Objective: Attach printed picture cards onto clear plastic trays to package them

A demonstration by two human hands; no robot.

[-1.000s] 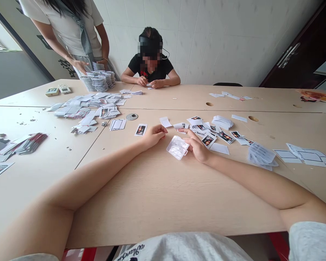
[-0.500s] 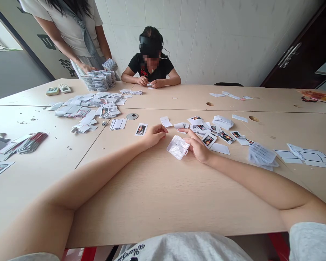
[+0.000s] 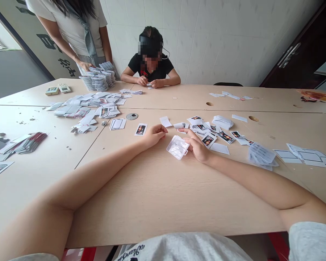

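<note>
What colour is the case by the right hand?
The case is translucent, whitish; best in the head view.

On the table (image 3: 165, 203), a case (image 3: 177, 147) lies against the right hand (image 3: 197, 146); the left hand (image 3: 155, 135) is left of it and slightly farther. A card (image 3: 140, 129) lies just left of the left hand. Scattered cards (image 3: 206, 131) spread on the far side of the right hand. To its right is a pile of cases (image 3: 262, 156), with paper sheets (image 3: 305, 156) right of that. A paper heap (image 3: 87, 105) lies far left, with stacks (image 3: 97, 80) beyond and 2 handheld devices (image 3: 52, 91) left of those stacks. 1 standing person (image 3: 78, 36) is behind the stacks; 1 seated person (image 3: 152, 70) is to the right, at the far edge.
</note>
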